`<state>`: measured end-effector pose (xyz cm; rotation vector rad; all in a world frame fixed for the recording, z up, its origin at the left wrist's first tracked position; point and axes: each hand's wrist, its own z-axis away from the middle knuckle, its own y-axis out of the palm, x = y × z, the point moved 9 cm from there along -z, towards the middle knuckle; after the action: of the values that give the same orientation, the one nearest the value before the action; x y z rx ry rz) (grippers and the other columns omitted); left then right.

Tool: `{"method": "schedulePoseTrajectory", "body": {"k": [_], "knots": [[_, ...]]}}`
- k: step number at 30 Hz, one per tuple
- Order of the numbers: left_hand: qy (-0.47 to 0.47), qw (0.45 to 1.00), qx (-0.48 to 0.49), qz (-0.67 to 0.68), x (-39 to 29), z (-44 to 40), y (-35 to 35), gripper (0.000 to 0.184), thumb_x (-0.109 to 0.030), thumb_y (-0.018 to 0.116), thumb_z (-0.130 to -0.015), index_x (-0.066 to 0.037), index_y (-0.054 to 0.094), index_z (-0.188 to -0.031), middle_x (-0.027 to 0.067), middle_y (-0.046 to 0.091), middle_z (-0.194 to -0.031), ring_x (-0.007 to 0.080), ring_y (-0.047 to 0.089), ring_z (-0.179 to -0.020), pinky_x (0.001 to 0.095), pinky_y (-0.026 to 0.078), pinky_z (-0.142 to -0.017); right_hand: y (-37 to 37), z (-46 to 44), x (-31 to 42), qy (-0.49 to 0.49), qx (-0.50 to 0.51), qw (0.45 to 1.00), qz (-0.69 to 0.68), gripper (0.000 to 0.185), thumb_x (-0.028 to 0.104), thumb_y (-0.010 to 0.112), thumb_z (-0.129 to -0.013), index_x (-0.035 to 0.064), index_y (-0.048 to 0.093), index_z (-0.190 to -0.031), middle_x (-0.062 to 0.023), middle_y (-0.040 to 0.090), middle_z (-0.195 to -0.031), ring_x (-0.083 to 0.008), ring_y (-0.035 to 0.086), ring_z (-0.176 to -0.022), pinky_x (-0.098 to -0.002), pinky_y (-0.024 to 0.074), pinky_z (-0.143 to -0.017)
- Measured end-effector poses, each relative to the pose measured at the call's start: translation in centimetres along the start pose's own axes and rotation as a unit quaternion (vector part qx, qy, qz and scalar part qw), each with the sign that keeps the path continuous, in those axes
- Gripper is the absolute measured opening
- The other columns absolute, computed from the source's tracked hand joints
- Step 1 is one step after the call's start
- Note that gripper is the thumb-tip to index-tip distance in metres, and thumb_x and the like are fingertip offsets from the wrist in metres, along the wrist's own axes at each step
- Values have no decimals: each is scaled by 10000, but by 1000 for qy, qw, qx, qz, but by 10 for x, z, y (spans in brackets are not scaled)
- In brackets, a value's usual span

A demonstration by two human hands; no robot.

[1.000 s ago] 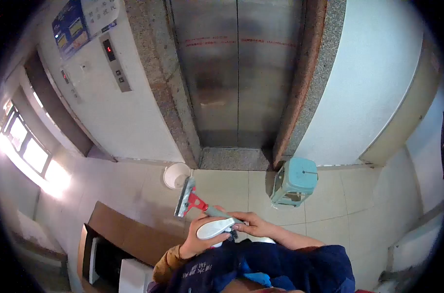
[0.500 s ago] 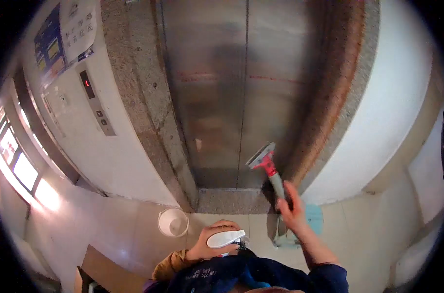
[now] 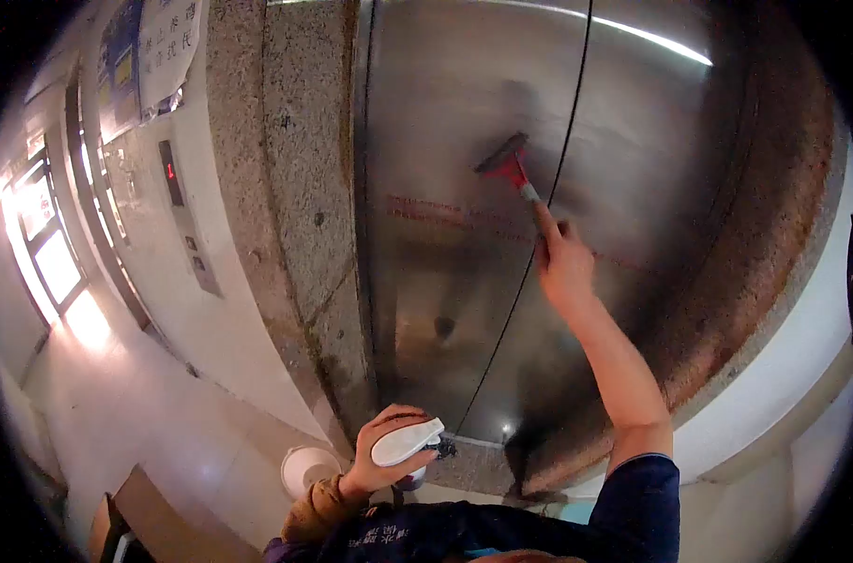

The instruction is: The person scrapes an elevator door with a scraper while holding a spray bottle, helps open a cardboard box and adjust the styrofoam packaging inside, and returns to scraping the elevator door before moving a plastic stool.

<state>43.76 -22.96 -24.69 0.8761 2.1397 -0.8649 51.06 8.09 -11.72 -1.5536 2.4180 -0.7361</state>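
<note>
My right hand [image 3: 567,267] is wrapped round the grey handle of a scraper [image 3: 511,170] with a red head. The arm reaches up, and the scraper's dark edge is at the left metal elevator door [image 3: 464,272], at or very near its surface, above a line of red lettering. Low in front of my body, my left hand [image 3: 366,469] grips a spray bottle [image 3: 406,444] by its white trigger head. Most of the bottle below is hidden by the hand.
A white bucket [image 3: 300,467] stands on the floor left of the doorway. Nearer is an open cardboard box [image 3: 164,516]. Rough stone trim [image 3: 290,188] frames the doors, with an elevator call panel [image 3: 190,216] on the left wall. Bright windows [image 3: 51,253] lie far left.
My right hand has raised the scraper from low by the doors to high on the left door. The view has tilted upward. My left hand still holds the spray bottle.
</note>
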Motion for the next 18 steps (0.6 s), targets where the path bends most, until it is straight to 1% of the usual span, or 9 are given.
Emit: {"method": "schedulePoseTrajectory", "body": {"k": [2, 5, 7, 8, 10, 11, 14, 16, 18], "knots": [[12, 999, 11, 29, 6, -15, -7, 411, -110, 821, -696, -3, 694, -1073, 138, 643, -1108, 235, 625, -1009, 330, 493, -887, 8, -45, 2, -4, -16, 1000, 8, 568, 79, 547, -892, 229, 419, -1424, -182, 563, -922, -383, 591, -680, -477, 479, -589], [36, 997, 42, 62, 15, -41, -11, 405, -115, 814, -709, -7, 692, -1080, 134, 640, -1126, 237, 622, -1021, 342, 489, -895, 4, -110, 15, -35, -83, 995, 45, 560, 100, 530, -895, 229, 411, -1427, -200, 573, -909, -398, 604, -675, -489, 492, -586], [58, 994, 70, 67, 21, -61, -18, 404, -116, 811, -715, -9, 691, -1085, 130, 639, -1137, 239, 622, -1025, 349, 487, -899, 3, -149, 32, -10, -32, 995, 93, 567, 110, 520, -885, 238, 412, -1427, -205, 584, -892, -388, 627, -695, -484, 509, -599], [65, 991, 94, 64, 24, -68, -20, 405, -115, 810, -717, -12, 690, -1090, 127, 637, -1148, 242, 622, -1024, 351, 485, -902, 8, -165, 39, -9, -36, 994, 100, 567, 110, 520, -885, 238, 412, -1427, -205, 584, -892, -388, 627, -695, -484, 509, -599], [76, 987, 115, 88, 31, -81, -23, 406, -108, 807, -721, -23, 689, -1100, 128, 631, -1168, 251, 623, -1032, 358, 485, -902, 29, -195, 51, 0, 24, 988, 150, 592, 126, 476, -910, 245, 333, -1472, -209, 588, -1008, -368, 664, -779, -469, 544, -646], [81, 985, 119, 91, 35, -87, -25, 406, -108, 807, -721, -23, 689, -1100, 128, 631, -1168, 251, 623, -1032, 358, 485, -902, 33, -207, 60, 2, 21, 988, 156, 592, 126, 476, -910, 245, 333, -1472, -209, 588, -1008, -368, 664, -779, -469, 544, -646], [114, 978, 142, 104, 36, -108, -33, 420, -102, 804, -721, -35, 684, -1118, 134, 631, -1160, 264, 622, -1058, 369, 490, -910, 34, -242, 88, -16, -16, 983, 182, 562, 119, 500, -900, 231, 386, -1439, -192, 608, -963, -342, 670, -720, -439, 555, -608], [104, 973, 169, 116, 39, -117, -32, 426, -105, 810, -718, -36, 683, -1119, 133, 629, -1160, 265, 620, -1062, 364, 489, -912, 23, -263, 107, -55, -90, 976, 191, 699, 77, 565, -819, 262, 356, -1460, -162, 626, -806, -344, 667, -680, -451, 545, -588], [90, 968, 196, 126, 47, -122, -30, 432, -107, 815, -715, -36, 682, -1120, 132, 627, -1160, 266, 617, -1066, 359, 489, -914, 14, -279, 121, -65, -98, 970, 214, 697, 81, 568, -818, 244, 351, -1460, -162, 635, -788, -341, 673, -684, -444, 549, -588]]}}
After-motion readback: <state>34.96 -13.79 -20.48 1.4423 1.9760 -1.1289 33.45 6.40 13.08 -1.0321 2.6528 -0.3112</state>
